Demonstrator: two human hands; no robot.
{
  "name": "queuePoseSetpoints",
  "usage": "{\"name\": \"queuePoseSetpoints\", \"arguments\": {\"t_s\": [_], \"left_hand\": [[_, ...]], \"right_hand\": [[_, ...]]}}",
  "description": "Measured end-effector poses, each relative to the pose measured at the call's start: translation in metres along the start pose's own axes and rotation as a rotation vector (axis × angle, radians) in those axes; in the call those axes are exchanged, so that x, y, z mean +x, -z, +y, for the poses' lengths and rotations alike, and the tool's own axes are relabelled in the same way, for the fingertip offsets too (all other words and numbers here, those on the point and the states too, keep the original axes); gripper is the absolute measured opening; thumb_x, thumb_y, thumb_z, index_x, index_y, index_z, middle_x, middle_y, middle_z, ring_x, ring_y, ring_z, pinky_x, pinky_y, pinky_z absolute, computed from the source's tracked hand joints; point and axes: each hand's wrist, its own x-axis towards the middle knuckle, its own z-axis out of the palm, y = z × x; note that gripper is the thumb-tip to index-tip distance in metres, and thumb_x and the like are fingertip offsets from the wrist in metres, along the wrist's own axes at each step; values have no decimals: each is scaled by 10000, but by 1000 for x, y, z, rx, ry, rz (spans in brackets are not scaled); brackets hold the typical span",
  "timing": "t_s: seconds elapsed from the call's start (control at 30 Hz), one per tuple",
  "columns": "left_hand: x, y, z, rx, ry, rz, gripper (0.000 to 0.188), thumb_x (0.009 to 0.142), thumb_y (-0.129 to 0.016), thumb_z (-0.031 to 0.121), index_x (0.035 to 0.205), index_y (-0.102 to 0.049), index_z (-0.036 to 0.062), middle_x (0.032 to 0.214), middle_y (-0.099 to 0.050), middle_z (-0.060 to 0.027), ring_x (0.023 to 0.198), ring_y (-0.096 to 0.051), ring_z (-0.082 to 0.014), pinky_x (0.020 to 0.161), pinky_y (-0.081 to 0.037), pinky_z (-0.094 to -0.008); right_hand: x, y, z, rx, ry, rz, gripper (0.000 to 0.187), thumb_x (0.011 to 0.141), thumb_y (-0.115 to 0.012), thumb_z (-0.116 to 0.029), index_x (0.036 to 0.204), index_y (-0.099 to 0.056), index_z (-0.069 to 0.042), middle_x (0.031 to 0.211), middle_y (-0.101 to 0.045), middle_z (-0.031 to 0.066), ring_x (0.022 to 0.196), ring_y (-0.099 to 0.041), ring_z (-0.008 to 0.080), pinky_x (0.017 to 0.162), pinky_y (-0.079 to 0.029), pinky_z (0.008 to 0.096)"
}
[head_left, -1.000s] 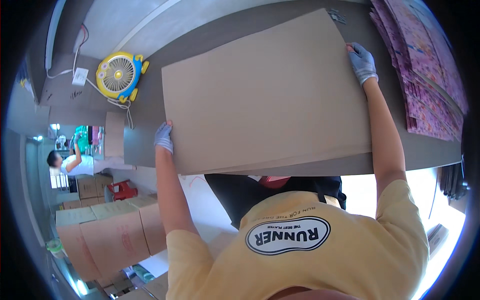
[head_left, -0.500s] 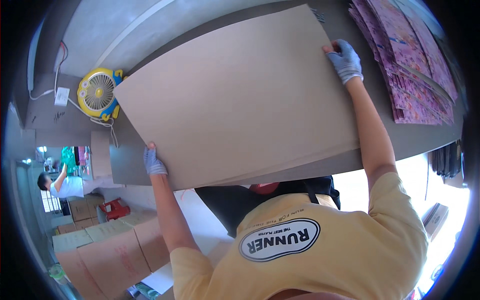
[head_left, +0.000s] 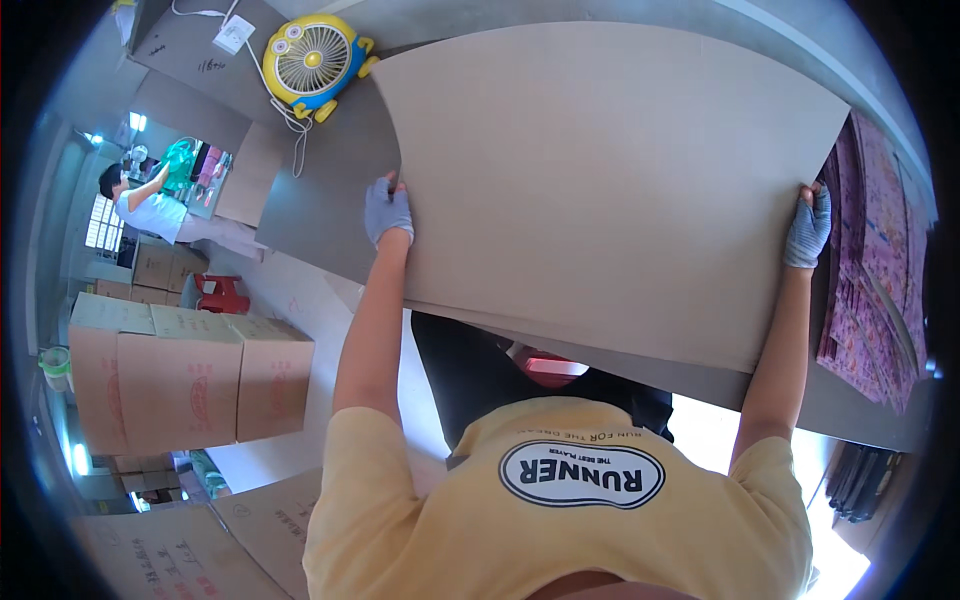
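A large plain grey-brown cardboard sheet (head_left: 600,190) spans the space between my hands, over the table. My left hand (head_left: 388,212), in a light fingerless glove, grips its left edge, the thumb on top. On the opposite edge my right hand (head_left: 808,228), gloved the same way, is closed with thumb and fingers curled. At the near side a second edge shows just under the sheet, so more than one may lie there. Right beside my right hand is a stack of pink-purple flowered pieces (head_left: 875,260).
A yellow-and-blue fan (head_left: 312,62) stands by the sheet's far left corner, its cable trailing over the grey table (head_left: 325,200). Cardboard boxes (head_left: 190,380) are piled at left, near a red stool (head_left: 220,294). Farther off, another person (head_left: 155,208) handles something green.
The view has turned. The sheet has swung round, and its right edge now reaches the flowered stack. Both hands remain at its side edges, the left now farther up its edge.
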Motion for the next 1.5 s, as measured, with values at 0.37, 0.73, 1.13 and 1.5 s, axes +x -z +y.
{"name": "queuePoseSetpoints", "arguments": {"t_s": [0.37,0.73,1.13,1.5], "left_hand": [[47,40,11,-145,24,-275,408,788,-709,343,751,-494,-1,634,-397,-31,627,-346,-147,570,-352,-302],[37,35,182,-565,-149,-615,654,880,-546,414,1392,-348,58,1293,-477,-182,1096,-539,-246,878,-471,-357],[24,-31,229,395,-596,-976,572,912,-389,582,1374,-444,249,1380,-413,-220,1290,-382,-387,1039,-353,-452],[-5,-80,213,472,-400,-576,770,845,-328,726,1459,-320,262,1448,-346,-151,1340,-310,-362,1039,-284,-533]], "right_hand": [[0,-14,13,-715,-186,-235,284,900,-628,-279,1010,-606,-18,858,-640,72,791,-570,153,763,-457,275],[-6,-14,8,-803,-156,-242,302,888,-621,-327,1039,-601,-65,848,-664,145,776,-635,240,743,-484,341],[-12,-25,-14,-886,-187,-280,305,891,-616,-321,1057,-596,-66,874,-670,164,813,-650,316,746,-494,364],[-11,-26,-7,-885,-140,-281,320,884,-623,-306,1038,-585,-28,924,-655,184,840,-642,297,776,-479,341]]}}
